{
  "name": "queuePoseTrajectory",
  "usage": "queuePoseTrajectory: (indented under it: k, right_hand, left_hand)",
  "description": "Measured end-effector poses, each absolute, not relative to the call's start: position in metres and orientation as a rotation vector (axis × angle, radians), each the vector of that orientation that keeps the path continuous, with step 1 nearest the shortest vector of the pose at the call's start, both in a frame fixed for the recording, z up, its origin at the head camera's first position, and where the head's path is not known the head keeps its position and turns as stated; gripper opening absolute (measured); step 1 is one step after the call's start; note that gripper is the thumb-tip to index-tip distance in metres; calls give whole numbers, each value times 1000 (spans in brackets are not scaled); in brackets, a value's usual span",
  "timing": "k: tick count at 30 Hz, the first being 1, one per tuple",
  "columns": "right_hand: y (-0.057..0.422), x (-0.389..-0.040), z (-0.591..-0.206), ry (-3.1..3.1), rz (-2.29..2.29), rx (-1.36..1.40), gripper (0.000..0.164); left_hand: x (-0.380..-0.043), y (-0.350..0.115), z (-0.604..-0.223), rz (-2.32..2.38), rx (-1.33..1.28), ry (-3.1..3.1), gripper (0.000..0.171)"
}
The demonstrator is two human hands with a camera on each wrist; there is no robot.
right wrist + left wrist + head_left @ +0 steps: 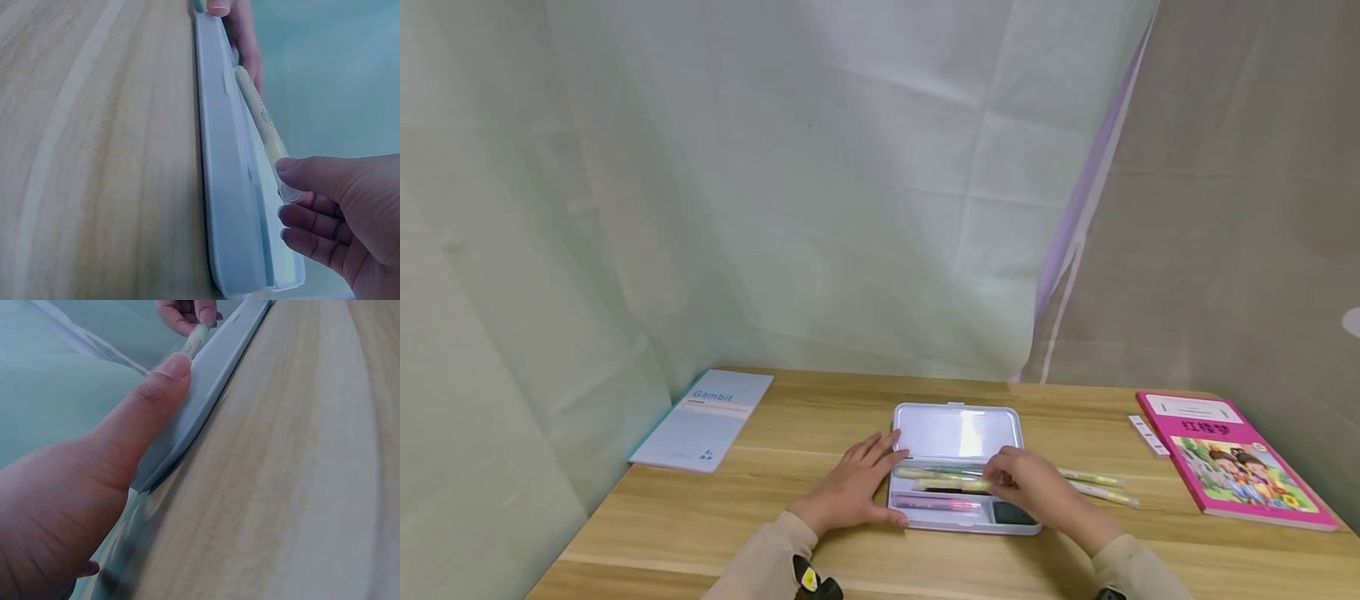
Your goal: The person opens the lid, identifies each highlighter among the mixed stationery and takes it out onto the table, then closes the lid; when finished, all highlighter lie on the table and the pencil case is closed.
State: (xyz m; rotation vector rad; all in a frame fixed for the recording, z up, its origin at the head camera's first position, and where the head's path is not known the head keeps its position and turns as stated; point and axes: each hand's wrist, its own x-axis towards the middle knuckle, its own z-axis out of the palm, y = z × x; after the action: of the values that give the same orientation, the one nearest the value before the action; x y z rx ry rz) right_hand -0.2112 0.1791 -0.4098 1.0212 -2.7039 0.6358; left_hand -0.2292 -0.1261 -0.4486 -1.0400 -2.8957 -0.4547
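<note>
L hand (856, 483) is laid w/ fingers spread at the L end of the open white pencil case (951, 518). Pale yellow pen (262, 119) is pinched by its clear end b/w thumb & fingers of the R hand (1033, 490). It's held over the case, long axis L–R along it, other end pointed toward L hand. Pink pen (925, 502) & dark block (1013, 513) are seen inside.

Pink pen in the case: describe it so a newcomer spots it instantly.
On the wooden table, find the open white pencil case. In its front row, nearest the person, the pink pen lies left of a dark rectangular block. Its pink colour sets it apart from the pale yellow pens behind it.
</note>
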Motion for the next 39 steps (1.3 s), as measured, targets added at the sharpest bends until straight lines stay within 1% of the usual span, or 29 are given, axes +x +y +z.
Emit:
queuePoseTrajectory:
  k: [26,34,39]
  right_hand:
    - [204,-194,-397,-2676,716,882,9]
    - [217,-188,-398,-2610,722,876,14]
    - [222,-186,-398,-2622,719,853,14]
  left_hand:
    - [-229,-126,-449,-469,-1042,-2897,96]
    - [-228,-125,-448,-468,-1041,-2908,96]
    - [-228,-126,-448,-470,-1038,-2902,96]
